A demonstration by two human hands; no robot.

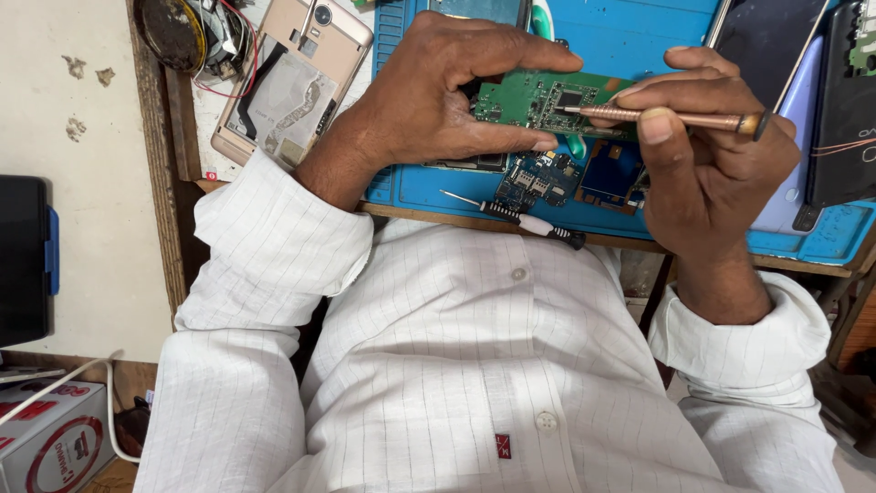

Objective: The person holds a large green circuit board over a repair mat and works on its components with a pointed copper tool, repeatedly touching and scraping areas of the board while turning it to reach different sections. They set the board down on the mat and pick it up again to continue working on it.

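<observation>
A wooden workbench (162,173) with a worn edge carries a blue mat (826,239). Left of the workbench stretches a pale, stained floor (96,228). Lower left of the workbench sits a cardboard box (50,438) beside a white cable (108,402). Light is even and bright.

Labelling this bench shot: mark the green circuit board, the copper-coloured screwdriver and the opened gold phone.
green circuit board (534,99), head view, bare middle of board.
copper-coloured screwdriver (680,118), head view, mid-shaft.
opened gold phone (287,87), head view, exposed inner back.
</observation>
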